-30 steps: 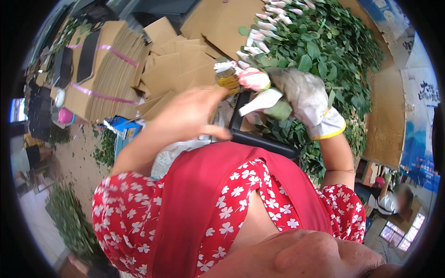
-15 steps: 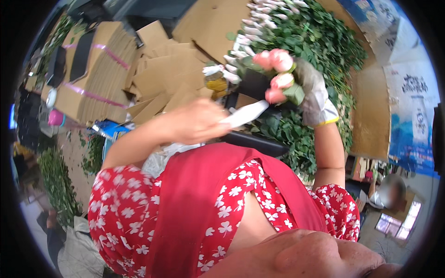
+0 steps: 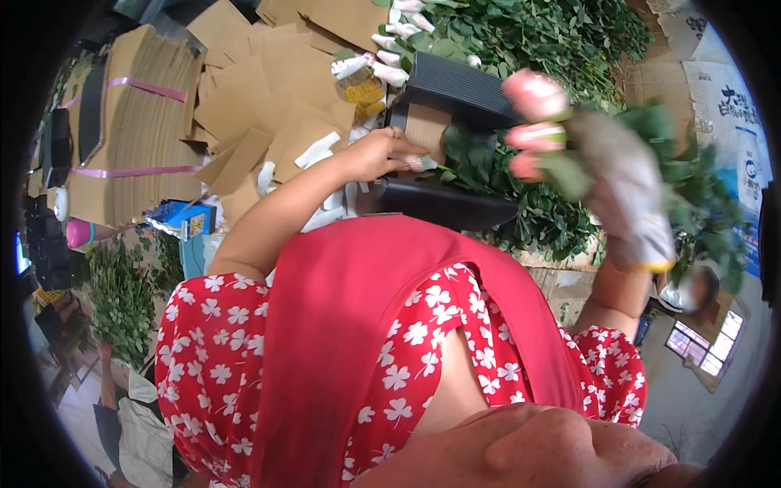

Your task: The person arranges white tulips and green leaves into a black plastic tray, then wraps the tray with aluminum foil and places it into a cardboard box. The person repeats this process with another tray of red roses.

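My bare left hand [image 3: 378,154] is closed at the fingertips on a rosebud in a white net sleeve [image 3: 421,162]. That bud lies in a black trough-like holder [image 3: 464,89], its leafy stem running off to the right. My gloved right hand [image 3: 622,183], smeared by motion, grips several pink roses [image 3: 537,130]. Their heads point left and their leafy stems [image 3: 708,199] stick out on the other side of the glove. Past the holder, more white-sleeved buds [image 3: 403,32] lie in a row with their leaves [image 3: 537,41] stretching right.
Loose cardboard pieces [image 3: 268,89] cover the far left, beside a strapped cardboard stack [image 3: 138,122]. White net sleeves [image 3: 317,150] lie near my left forearm. A blue box [image 3: 183,218] stands at the left, with greenery [image 3: 122,285] below it. A printed sheet [image 3: 732,122] lines the right side.
My left hand has moved right and away from me, from holding a loose white sleeve in the air to the sleeved bud at the holder. My right hand has swung right with the roses.
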A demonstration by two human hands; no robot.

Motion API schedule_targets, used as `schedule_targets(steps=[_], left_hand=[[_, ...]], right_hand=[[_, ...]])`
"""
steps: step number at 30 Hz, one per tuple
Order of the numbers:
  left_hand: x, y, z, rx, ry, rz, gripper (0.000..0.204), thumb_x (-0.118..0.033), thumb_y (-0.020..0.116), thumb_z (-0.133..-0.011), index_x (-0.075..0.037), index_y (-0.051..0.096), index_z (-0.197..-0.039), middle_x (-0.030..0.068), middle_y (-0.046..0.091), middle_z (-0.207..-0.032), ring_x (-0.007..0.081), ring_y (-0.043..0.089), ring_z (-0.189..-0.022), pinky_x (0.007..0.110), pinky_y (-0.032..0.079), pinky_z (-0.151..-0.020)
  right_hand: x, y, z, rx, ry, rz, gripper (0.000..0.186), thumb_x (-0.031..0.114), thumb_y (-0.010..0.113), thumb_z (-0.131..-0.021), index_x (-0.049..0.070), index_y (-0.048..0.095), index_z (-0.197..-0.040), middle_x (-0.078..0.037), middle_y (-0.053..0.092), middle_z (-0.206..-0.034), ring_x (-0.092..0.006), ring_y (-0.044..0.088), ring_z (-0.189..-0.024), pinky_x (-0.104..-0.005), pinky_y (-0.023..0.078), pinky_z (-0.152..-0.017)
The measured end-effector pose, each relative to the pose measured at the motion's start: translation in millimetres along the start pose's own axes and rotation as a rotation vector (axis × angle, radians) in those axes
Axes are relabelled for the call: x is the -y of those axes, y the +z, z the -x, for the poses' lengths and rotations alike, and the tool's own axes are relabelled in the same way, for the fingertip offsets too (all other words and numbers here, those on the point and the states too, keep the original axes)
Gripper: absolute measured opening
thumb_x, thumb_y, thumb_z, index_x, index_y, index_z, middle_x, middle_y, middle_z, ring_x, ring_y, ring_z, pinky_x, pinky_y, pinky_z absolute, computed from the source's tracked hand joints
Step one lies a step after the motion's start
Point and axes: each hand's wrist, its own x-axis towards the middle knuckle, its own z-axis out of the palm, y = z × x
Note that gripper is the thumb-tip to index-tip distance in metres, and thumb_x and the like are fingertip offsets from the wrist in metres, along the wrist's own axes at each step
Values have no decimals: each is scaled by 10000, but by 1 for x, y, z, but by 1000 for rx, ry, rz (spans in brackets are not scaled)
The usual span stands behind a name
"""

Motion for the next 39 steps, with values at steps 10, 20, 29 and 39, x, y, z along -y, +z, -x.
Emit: schedule_targets(steps=[10,20,29,39], left_hand=[[-2,22,24,-150,-279,716,155,-61,734,-852,6,607,-909,22,631,-817,84,614,-746,245,498,-663],[-4,-70,64,-226,-252,-174,472,-190,779,-800,-49,571,-1199,77,705,-941,215,659,-897,349,520,-791],[-2,12,1,39,41,39,383,-261,780,-772,-164,712,-1136,60,700,-1077,253,592,-1101,409,433,-974],[6,24,11,-168,186,84,220,-202,792,-758,-133,755,-963,71,635,-1205,312,509,-1201,417,433,-1000]], right_hand=[[-105,157,2,667,70,10,465,429,642,-893,44,604,-1152,-189,693,-941,-369,673,-871,-424,515,-752],[-105,160,4,646,96,-72,411,337,667,-867,57,580,-1156,-209,668,-937,-409,643,-869,-460,504,-744],[-72,62,-3,374,475,-994,318,295,649,-923,30,619,-1095,-112,675,-950,-236,679,-802,-338,556,-711],[-98,157,-8,351,-298,12,425,288,679,-858,56,596,-1204,-187,624,-1156,-351,616,-1061,-395,515,-862]])
